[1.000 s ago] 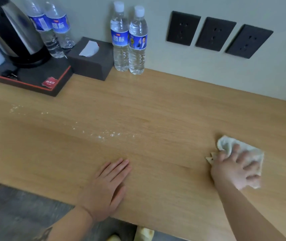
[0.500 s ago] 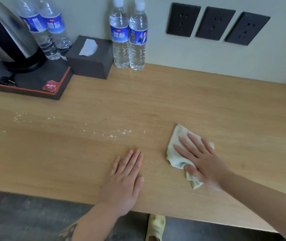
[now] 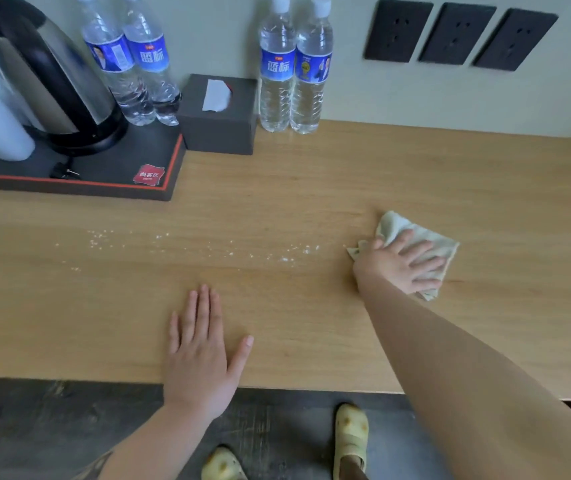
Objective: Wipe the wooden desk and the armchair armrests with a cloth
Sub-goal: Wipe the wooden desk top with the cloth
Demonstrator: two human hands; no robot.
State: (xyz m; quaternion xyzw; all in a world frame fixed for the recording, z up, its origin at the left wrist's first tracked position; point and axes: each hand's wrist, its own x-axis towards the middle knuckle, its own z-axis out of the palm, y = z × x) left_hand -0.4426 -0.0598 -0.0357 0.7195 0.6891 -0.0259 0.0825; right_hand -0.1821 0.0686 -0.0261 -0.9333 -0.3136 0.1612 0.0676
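Note:
The wooden desk [image 3: 312, 188] fills the view. My right hand [image 3: 398, 263] presses a pale, crumpled cloth [image 3: 395, 225] flat on the desk at the right of centre, fingers spread over it. My left hand [image 3: 201, 355] lies flat and open on the desk near its front edge, holding nothing. A thin trail of white crumbs [image 3: 287, 252] runs across the wood from the left toward the cloth. No armchair is in view.
At the back left sits a black tray [image 3: 121, 174] with a kettle [image 3: 48, 74] and two water bottles [image 3: 131, 64]. A dark tissue box [image 3: 220, 116] and two more bottles [image 3: 294, 64] stand against the wall. Wall sockets [image 3: 457, 32] are above. Dark floor and yellow slippers [image 3: 350, 434] lie below.
My right hand slid the cloth from the far right to the centre, then back right and farther from me. My left hand stayed flat near the front edge.

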